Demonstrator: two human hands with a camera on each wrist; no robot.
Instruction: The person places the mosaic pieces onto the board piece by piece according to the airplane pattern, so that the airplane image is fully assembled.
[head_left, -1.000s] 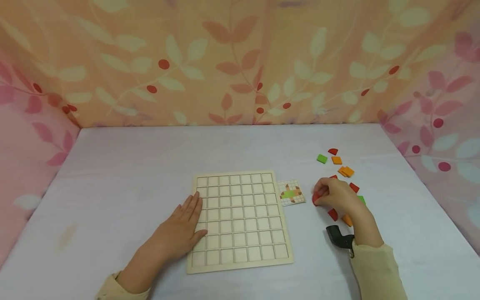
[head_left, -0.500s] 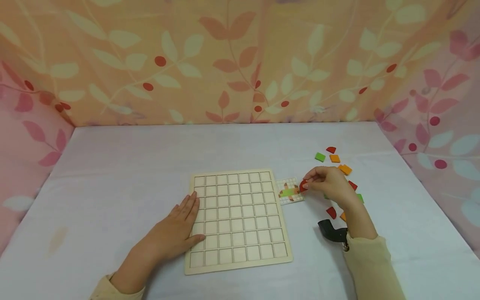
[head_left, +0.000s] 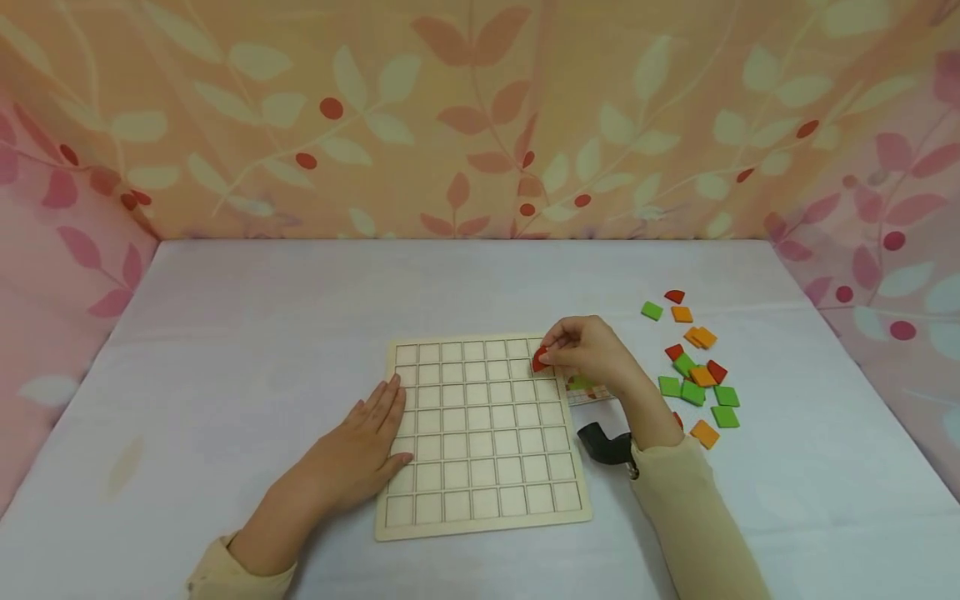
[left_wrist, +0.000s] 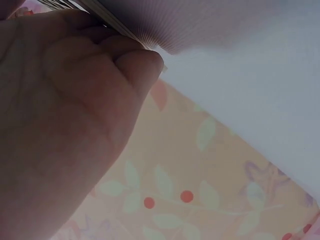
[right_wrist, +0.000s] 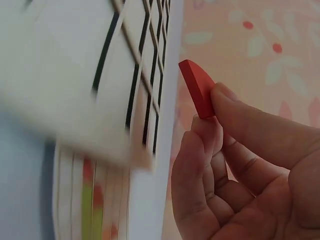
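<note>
My right hand (head_left: 592,352) pinches a red quarter-circle tile (head_left: 540,360) between thumb and fingertips, over the top right corner of a pale wooden grid board (head_left: 480,521). In the right wrist view the tile (right_wrist: 197,87) stands on its edge in the pinch, apart from the board. My left hand (head_left: 348,454) lies with straight fingers on the board's left edge, thumb spread across the lower left squares. The left wrist view shows the palm side of this hand (left_wrist: 65,110) at the board's edge. A pattern card (head_left: 588,393) beside the board is partly hidden by the right hand.
Green tiles (head_left: 726,417), orange tiles (head_left: 705,433) and red tiles (head_left: 717,372) lie scattered on the white cloth to the right, some overlapping. A black curved wrist mount (head_left: 603,443) sticks out from the right wrist. A floral curtain (head_left: 465,125) stands behind the table.
My right hand has carried the red tile left from the scattered tiles, past the card, to above the board's top right corner. The left hand has stayed on the board's edge.
</note>
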